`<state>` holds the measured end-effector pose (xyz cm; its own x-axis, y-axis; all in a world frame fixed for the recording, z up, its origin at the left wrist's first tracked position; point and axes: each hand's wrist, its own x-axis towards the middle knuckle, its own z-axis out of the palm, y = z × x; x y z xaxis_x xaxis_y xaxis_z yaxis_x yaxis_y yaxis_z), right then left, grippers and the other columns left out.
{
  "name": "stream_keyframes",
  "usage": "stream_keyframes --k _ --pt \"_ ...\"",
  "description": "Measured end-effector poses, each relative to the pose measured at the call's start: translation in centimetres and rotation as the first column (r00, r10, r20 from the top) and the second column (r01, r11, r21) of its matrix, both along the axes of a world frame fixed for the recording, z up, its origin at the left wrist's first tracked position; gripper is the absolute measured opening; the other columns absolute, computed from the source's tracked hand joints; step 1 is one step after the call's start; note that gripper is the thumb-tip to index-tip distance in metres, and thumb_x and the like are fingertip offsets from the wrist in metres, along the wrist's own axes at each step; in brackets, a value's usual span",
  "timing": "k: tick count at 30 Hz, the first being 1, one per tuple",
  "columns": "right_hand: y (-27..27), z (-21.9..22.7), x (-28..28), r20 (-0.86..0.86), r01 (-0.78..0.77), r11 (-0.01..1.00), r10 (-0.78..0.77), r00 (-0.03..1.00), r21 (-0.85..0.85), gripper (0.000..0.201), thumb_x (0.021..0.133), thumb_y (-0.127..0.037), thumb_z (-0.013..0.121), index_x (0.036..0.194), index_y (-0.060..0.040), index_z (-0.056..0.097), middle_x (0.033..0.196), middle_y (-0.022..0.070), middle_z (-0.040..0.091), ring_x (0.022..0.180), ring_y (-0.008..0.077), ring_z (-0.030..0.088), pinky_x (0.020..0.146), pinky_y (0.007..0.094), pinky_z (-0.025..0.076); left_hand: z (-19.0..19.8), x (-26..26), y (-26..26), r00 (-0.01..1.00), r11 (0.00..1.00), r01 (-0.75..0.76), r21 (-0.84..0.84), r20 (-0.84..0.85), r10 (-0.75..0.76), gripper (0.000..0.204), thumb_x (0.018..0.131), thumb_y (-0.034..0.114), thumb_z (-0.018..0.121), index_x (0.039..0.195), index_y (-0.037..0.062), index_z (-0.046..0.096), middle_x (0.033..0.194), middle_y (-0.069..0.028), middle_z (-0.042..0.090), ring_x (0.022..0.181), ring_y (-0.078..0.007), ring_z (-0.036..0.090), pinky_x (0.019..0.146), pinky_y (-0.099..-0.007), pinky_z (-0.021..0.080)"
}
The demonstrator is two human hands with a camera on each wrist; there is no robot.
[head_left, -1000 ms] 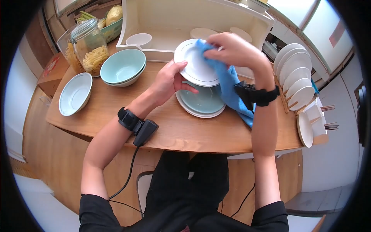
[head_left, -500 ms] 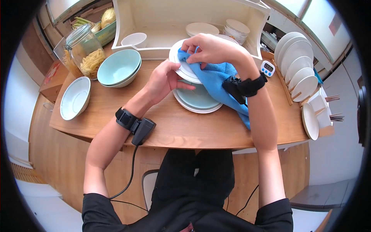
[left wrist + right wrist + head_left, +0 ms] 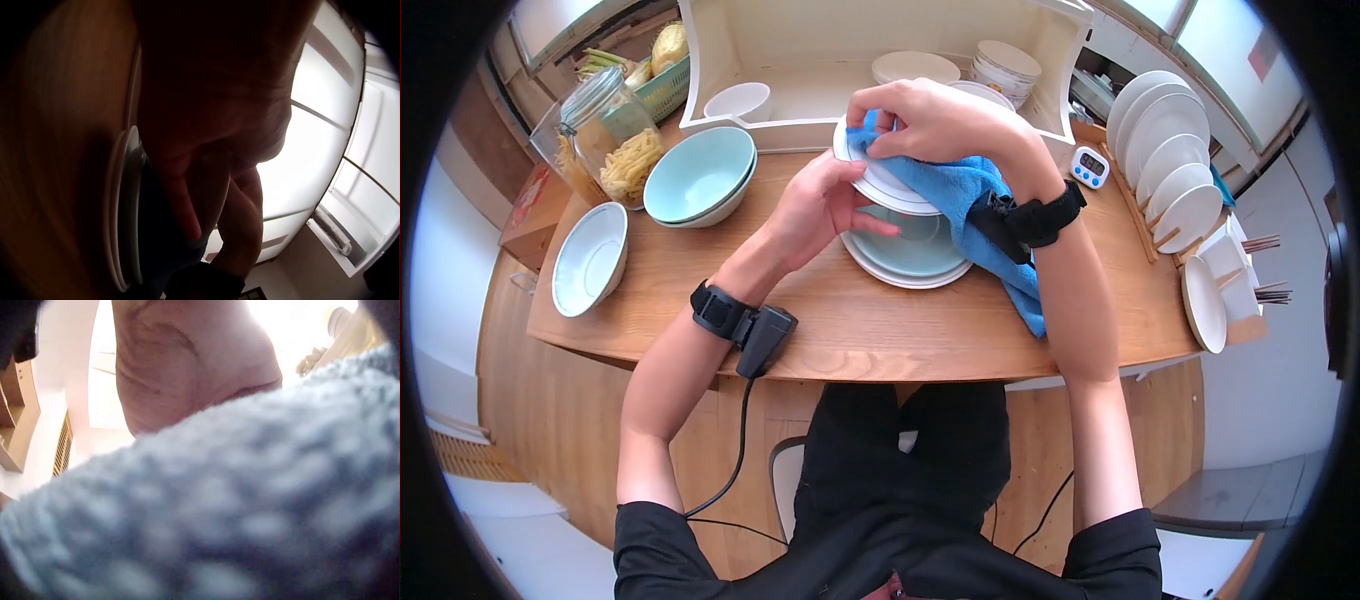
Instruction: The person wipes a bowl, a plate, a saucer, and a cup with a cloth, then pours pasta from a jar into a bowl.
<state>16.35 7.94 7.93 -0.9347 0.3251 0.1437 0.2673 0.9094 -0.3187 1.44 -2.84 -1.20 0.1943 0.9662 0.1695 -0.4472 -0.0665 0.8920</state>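
Observation:
My left hand (image 3: 820, 208) grips the left edge of a small white plate (image 3: 890, 188), thumb on top and fingers below. In my right hand (image 3: 940, 120) a bunched blue cloth (image 3: 970, 195) is pinched against the plate's upper left part, and the rest of it drapes down to the tabletop. Beneath the held plate, a pale blue-green dish (image 3: 915, 250) sits on white plates (image 3: 900, 281). The left wrist view shows these stacked plates (image 3: 114, 215) beside my left hand (image 3: 219, 119). Cloth (image 3: 206, 506) fills most of the right wrist view, below my right hand (image 3: 194, 362).
At the left stand two blue-green bowls (image 3: 700, 175), a white bowl (image 3: 590, 260) and a pasta jar (image 3: 615, 150). Behind is a white shelf (image 3: 820, 135) with dishes. On the right are a timer (image 3: 1090, 167), racked plates (image 3: 1185, 218) and a leaning dish (image 3: 1203, 305).
Both hands and the held plate have shifted slightly left in the head view. The cloth has moved from the plate's upper right to its left part. The timer and stacked bowls have come into view.

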Motion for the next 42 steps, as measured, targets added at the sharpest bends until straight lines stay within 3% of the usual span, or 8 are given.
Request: stream_keyframes --k 4,13,17,24,26,30,37,42 --pt "-0.8 0.7 0.3 0.16 0.002 0.974 0.035 0.986 -0.226 0.033 0.081 -0.022 0.067 0.11 -0.0088 0.061 0.082 0.0085 0.061 0.069 0.0227 0.058 0.062 0.0357 0.048 -0.4 -0.5 0.3 1.0 1.0 0.025 -0.012 0.019 -0.025 0.043 0.095 0.019 0.041 0.131 -0.0033 0.037 0.125 -0.0197 0.053 0.111 -0.0306 0.059 0.082 -0.0446 0.059" --pt "4.1 -1.1 1.2 -0.082 0.19 0.965 -0.178 0.981 0.178 0.03 0.083 -0.02 0.067 0.109 -0.0053 0.063 0.088 0.0121 0.067 0.076 0.0232 0.064 0.068 0.0349 0.051 -0.2 0.2 0.1 0.999 0.999 -0.039 0.007 0.006 0.039 0.041 0.095 0.02 0.044 0.129 -0.0029 0.04 0.117 -0.0173 0.057 0.105 -0.025 0.062 0.08 -0.0432 0.06" --pt "3.3 0.5 2.1 0.021 0.278 0.96 -0.277 0.961 -0.036 0.037 0.084 -0.023 0.067 0.116 -0.0049 0.061 0.092 0.0145 0.066 0.073 0.0223 0.064 0.064 0.0344 0.053 -0.3 -0.2 0.3 0.997 0.996 -0.077 0.041 0.002 0.077 0.039 0.096 0.02 0.043 0.128 -0.0018 0.039 0.119 -0.0164 0.056 0.105 -0.0241 0.061 0.077 -0.0425 0.06" --pt "2.6 0.5 2.9 0.064 0.172 0.972 -0.164 0.984 -0.16 0.05 0.08 -0.017 0.07 0.126 -0.0066 0.056 0.105 0.0153 0.063 0.078 0.021 0.064 0.062 0.0313 0.055 -0.1 -0.3 0.4 0.987 0.987 -0.151 0.058 0.061 0.148 0.036 0.099 0.022 0.041 0.127 -0.0005 0.042 0.118 -0.0141 0.058 0.104 -0.0214 0.061 0.078 -0.0395 0.06" --pt "2.7 0.3 2.7 0.006 -0.044 0.999 0.043 0.999 0.014 0.047 0.077 -0.011 0.071 0.122 -0.0052 0.057 0.106 0.0161 0.062 0.08 0.0211 0.064 0.061 0.0299 0.055 -0.4 -0.5 0.5 0.987 0.987 -0.151 0.055 0.069 0.148 0.036 0.099 0.022 0.041 0.128 -0.0004 0.042 0.119 -0.014 0.057 0.106 -0.0216 0.06 0.079 -0.0396 0.059" --pt "1.0 0.9 1.4 0.098 0.004 0.988 0.012 0.995 -0.153 0.042 0.076 -0.007 0.069 0.117 -0.0046 0.058 0.101 0.0148 0.063 0.079 0.0207 0.064 0.061 0.0304 0.053 -0.6 -0.6 0.7 0.99 0.99 -0.125 0.072 0.072 0.12 0.038 0.099 0.023 0.042 0.129 -0.0001 0.041 0.121 -0.0141 0.057 0.11 -0.0226 0.059 0.081 -0.0399 0.059" --pt "0.8 -0.7 0.0 -0.019 -0.001 0.996 0.003 1.0 0.093 0.032 0.076 -0.007 0.072 0.107 -0.0052 0.064 0.093 0.0143 0.067 0.084 0.0258 0.065 0.07 0.036 0.053 -0.3 -0.1 0.3 0.999 0.999 -0.043 0.029 -0.004 0.043 0.041 0.098 0.024 0.044 0.131 -0.0001 0.038 0.122 -0.0172 0.056 0.106 -0.0256 0.062 0.08 -0.039 0.059" --pt "3.4 -0.8 1.0 -0.068 0.22 0.966 -0.212 0.975 0.136 0.032 0.076 -0.008 0.072 0.107 -0.0047 0.065 0.096 0.0163 0.068 0.087 0.0295 0.065 0.076 0.0384 0.053 -0.3 -0.1 0.4 0.997 0.999 -0.025 0.033 -0.066 0.028 0.04 0.098 0.025 0.045 0.129 0.0002 0.037 0.118 -0.0188 0.057 0.101 -0.0262 0.064 0.078 -0.0388 0.059"
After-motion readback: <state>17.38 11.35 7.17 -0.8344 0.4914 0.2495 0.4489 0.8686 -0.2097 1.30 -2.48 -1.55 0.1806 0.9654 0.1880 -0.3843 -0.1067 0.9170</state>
